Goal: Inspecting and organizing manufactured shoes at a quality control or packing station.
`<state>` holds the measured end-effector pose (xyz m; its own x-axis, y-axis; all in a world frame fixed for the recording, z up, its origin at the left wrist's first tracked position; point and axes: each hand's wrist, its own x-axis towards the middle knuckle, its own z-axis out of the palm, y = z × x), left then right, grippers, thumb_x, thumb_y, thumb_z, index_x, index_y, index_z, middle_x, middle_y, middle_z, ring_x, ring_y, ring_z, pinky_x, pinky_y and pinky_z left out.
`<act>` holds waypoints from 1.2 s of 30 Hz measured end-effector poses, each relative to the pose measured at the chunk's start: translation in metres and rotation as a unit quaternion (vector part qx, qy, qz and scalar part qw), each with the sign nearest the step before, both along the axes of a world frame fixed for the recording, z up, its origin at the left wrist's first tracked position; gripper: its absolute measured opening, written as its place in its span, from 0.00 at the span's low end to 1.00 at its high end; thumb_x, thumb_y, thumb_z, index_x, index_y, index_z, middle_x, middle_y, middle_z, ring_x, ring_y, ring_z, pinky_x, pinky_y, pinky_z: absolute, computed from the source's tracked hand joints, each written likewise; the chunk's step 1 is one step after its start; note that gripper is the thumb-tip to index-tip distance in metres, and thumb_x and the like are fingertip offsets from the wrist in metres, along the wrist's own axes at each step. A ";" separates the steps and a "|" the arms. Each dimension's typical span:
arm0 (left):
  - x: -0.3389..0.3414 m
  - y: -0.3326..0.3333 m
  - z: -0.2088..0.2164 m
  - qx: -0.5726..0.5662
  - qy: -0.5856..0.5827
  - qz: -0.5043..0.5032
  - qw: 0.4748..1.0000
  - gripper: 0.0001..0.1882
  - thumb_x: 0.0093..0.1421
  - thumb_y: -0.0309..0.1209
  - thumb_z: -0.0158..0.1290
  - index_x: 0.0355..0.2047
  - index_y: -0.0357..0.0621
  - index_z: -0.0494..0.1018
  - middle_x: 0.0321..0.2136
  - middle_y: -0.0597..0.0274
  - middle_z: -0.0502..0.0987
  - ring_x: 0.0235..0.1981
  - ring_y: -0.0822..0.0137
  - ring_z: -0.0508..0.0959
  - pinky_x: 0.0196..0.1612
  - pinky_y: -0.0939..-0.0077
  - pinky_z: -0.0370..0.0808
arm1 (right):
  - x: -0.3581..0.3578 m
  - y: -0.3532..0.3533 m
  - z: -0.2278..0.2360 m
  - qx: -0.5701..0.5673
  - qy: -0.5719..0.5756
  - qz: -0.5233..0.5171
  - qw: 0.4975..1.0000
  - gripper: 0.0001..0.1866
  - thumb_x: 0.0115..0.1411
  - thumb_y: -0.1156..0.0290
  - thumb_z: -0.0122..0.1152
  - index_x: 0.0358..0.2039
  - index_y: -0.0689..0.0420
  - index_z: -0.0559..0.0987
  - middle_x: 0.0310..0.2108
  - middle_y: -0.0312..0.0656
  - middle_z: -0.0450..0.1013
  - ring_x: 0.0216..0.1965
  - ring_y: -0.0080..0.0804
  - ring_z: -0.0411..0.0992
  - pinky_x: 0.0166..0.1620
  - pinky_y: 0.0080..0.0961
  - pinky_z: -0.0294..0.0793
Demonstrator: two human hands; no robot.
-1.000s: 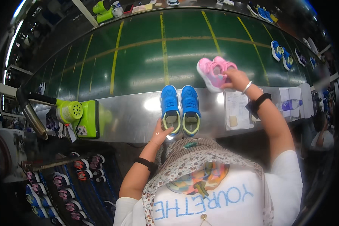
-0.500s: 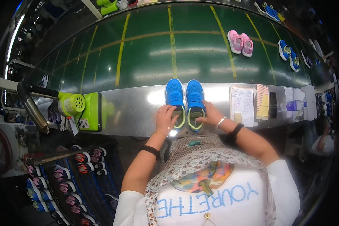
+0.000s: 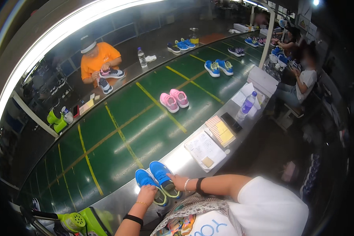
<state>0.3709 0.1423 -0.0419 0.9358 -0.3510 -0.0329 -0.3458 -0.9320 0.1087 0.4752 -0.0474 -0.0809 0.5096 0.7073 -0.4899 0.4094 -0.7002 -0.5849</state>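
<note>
Two blue sneakers with lime-green collars and white soles stand side by side on the metal ledge, toes toward the green belt. My left hand point(image 3: 146, 194) is closed on the collar of the left sneaker point(image 3: 144, 177), its fingertips partly hidden. The right sneaker point(image 3: 160, 170) is gripped at its collar by my right hand point(image 3: 178, 182), with fingers along its outer side. Dark insoles show inside both shoes.
The green belt point(image 3: 124, 129) with yellow lines carries pink shoes point(image 3: 174, 100) and blue shoes point(image 3: 218, 68). Notebooks point(image 3: 205, 149), a phone point(image 3: 231, 122) and a bottle point(image 3: 246, 105) lie rightward on the ledge. A green device point(image 3: 91, 223) sits left. A person in orange point(image 3: 100, 61) handles shoes across.
My view has lifted and swung right, bringing the person across and people at right into sight. Both hands stay on the blue sneakers, which remain on the ledge.
</note>
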 end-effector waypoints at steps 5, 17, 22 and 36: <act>0.019 -0.007 0.008 0.114 0.091 -0.063 0.987 0.06 0.47 0.29 0.46 0.21 0.51 0.74 0.26 0.70 0.70 0.34 0.70 0.70 0.34 0.71 0.65 | -0.003 0.005 -0.006 -0.021 -0.006 -0.012 1.000 0.41 0.48 0.74 0.52 0.59 0.45 0.43 0.44 0.56 0.62 0.41 0.53 0.67 0.42 0.41 0.67; -0.007 -0.026 -0.004 0.127 -0.013 0.047 0.991 0.06 0.44 0.30 0.47 0.22 0.49 0.74 0.28 0.64 0.69 0.34 0.64 0.69 0.36 0.68 0.62 | 0.016 -0.012 -0.018 0.032 -0.079 -0.027 0.996 0.35 0.51 0.74 0.48 0.59 0.51 0.46 0.41 0.58 0.64 0.36 0.52 0.70 0.38 0.39 0.70; -0.018 -0.022 0.002 0.052 -0.123 0.082 0.988 0.07 0.44 0.28 0.47 0.26 0.52 0.71 0.39 0.57 0.67 0.46 0.57 0.64 0.47 0.63 0.63 | 0.012 -0.012 -0.020 0.036 -0.032 -0.059 0.997 0.35 0.51 0.75 0.46 0.59 0.50 0.47 0.42 0.58 0.63 0.37 0.53 0.69 0.39 0.40 0.69; -0.023 -0.024 -0.010 0.008 0.022 0.167 0.986 0.17 0.43 0.27 0.49 0.36 0.50 0.70 0.44 0.48 0.65 0.46 0.48 0.65 0.43 0.58 0.67 | 0.012 -0.016 -0.007 0.048 -0.004 -0.043 0.998 0.37 0.49 0.75 0.48 0.59 0.50 0.45 0.41 0.58 0.62 0.38 0.53 0.68 0.40 0.39 0.68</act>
